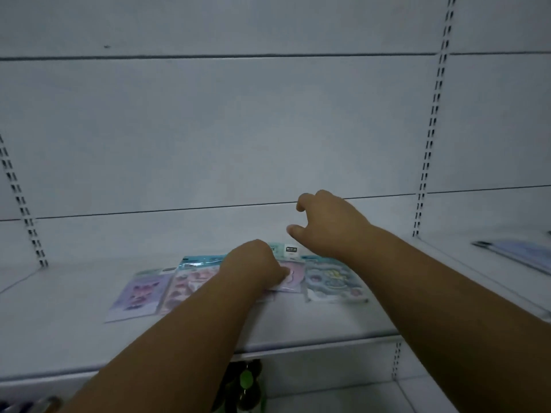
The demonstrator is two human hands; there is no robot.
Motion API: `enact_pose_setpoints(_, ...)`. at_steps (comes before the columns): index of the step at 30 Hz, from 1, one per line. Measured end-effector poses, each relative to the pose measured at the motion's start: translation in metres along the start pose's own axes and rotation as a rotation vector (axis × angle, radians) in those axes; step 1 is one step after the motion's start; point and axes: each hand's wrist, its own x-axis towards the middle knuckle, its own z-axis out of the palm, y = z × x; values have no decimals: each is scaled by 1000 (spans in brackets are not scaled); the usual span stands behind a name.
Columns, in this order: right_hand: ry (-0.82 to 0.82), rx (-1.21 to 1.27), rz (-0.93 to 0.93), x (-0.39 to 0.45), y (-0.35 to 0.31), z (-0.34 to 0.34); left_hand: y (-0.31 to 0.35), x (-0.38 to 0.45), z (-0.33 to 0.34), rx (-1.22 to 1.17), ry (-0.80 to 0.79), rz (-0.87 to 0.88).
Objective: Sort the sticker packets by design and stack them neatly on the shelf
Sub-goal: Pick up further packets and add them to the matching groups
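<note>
Low in the middle of the frame, a row of flat, glossy plastic sticker packets lies on the white metal shelf point(298, 320). At the left end is a lilac packet point(138, 293), next a pink packet with a teal header strip point(186, 281), then a pink-and-lilac packet point(290, 278) mostly hidden under the left hand point(256, 268), and at the right a pale blue packet with pastel figures point(334, 281). A small white label point(291, 249) shows at the top of the covered packet.

The left hand is curled down on that middle packet, fingertips pressing or pinching its face; whether it truly grips the packet I cannot tell. The right hand point(328, 225) hangs above the row toward the back wall, fingers loosely bent and spread, holding nothing.

The wrappers look slick and thin, with sharp rectangular edges, and the shelf is smooth painted metal, so they should slide easily. The main risk is that dragging the covered packet carries its overlapped neighbours along, skewing the row or pushing the lilac one toward the front lip. The dim light and similar pastel prints could also lead to a wrong match. At the far right edge, another bluish packet point(518, 253) lies on the neighbouring shelf section.
</note>
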Motion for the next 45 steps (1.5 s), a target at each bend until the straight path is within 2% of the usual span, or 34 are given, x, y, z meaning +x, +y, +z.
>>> enact_pose_setpoints(3,-7,11,82,-11,6,2,-3,1,-7,-124,29,-42)
enact_pose_setpoints(8,-50,17,178,-23,20,11,-13,-9,-21,-596,213,-2)
enact_pose_setpoints(14,-292,-97,287,-23,34,44,-8,-45,-41,-1070,349,61)
enact_pose_setpoints(17,-353,-150,354,-21,33,62,-11,-56,-44,-1162,366,51)
enact_pose_setpoints(22,-334,-51,408,-13,28,59,-18,-73,-48,-1172,386,63)
enact_pose_setpoints(25,-261,21,424,-7,31,59,-22,-77,-50,-1183,394,70)
enact_pose_setpoints(28,2,260,434,-11,35,50,-20,-76,-47,-1195,400,90)
enact_pose_setpoints(31,278,455,364,-24,49,32,-4,-71,-38,-1256,348,105)
enact_pose_setpoints(34,436,613,346,-45,73,8,27,-67,-21,-1323,272,115)
enact_pose_setpoints(37,518,727,398,-70,109,-18,71,-69,-6,-1398,219,139)
enact_pose_setpoints(45,607,660,494,-139,253,-87,234,-96,23,-1476,84,266)
